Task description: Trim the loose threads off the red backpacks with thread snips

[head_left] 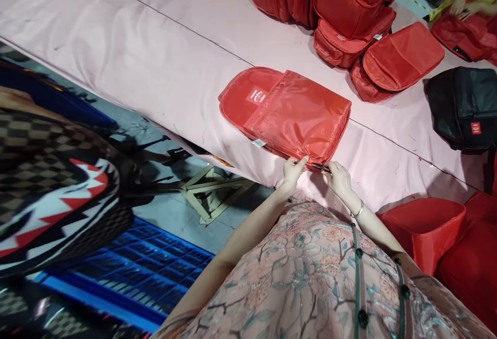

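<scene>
A red backpack (298,116) lies in front of me, turned so that its red lining shows, with a printed label patch near its rounded left end. My left hand (295,171) pinches the backpack's near edge between thumb and fingers. Just to the right, my right hand (337,178) is closed around a small dark tool that looks like thread snips (320,167). Its tip lies against the same edge, close to my left fingertips. A small white tag (258,143) sticks out from the bag's near side.
Pink cloth (163,54) covers the table. Red backpacks (349,2) are piled at the back, beside an opened one (404,62) and a black bag (464,106). At left are a checkered shark-mouth bag (58,189) and a blue crate (155,271). Another person's hands (464,9) touch red fabric.
</scene>
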